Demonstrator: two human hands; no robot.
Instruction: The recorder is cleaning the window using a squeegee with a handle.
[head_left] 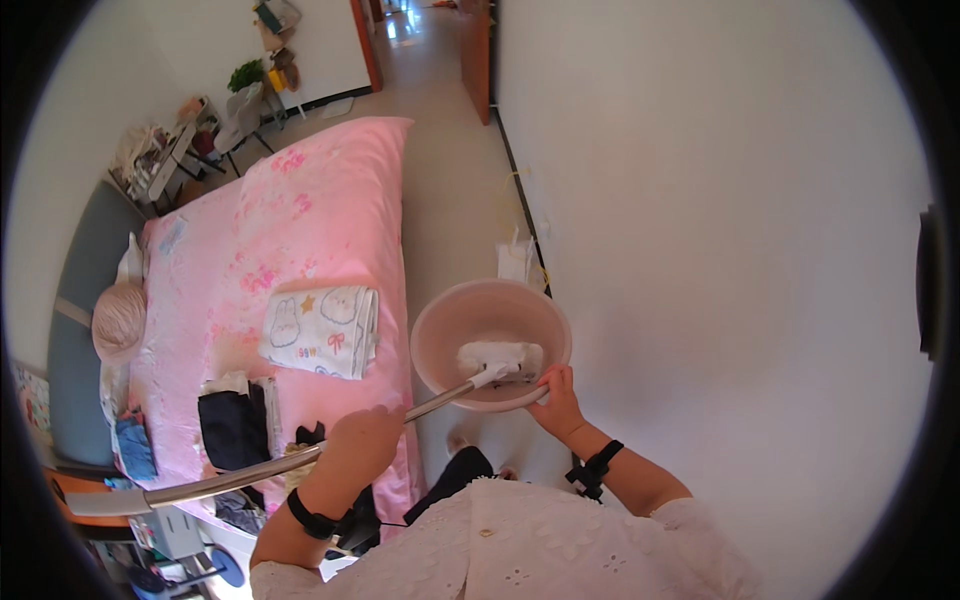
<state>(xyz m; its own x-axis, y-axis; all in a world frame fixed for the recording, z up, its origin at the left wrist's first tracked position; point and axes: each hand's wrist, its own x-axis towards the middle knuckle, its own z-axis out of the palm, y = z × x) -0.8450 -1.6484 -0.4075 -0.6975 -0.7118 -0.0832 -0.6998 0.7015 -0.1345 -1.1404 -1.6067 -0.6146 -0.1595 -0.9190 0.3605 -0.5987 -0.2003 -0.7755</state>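
My left hand [368, 438] is closed around the metal pole of a mop [440, 401], whose grey grip end reaches out to the lower left. The white mop head [500, 356] is inside a pale pink basin [437, 312]. With my right hand [556, 400] I grip the basin's near right rim, thumb and fingers around the edge. The basin is held up in front of me, over the floor between bed and wall. Whether there is water in it I cannot make out.
To the left is a bed with a pink flowered cover [340, 200]. Folded printed bedding [322, 330] and dark clothes [232, 428] lie on it. A white wall [720, 250] runs along the right. A white object [514, 260] is on the floor by the wall; a wooden door [476, 60] stands beyond.
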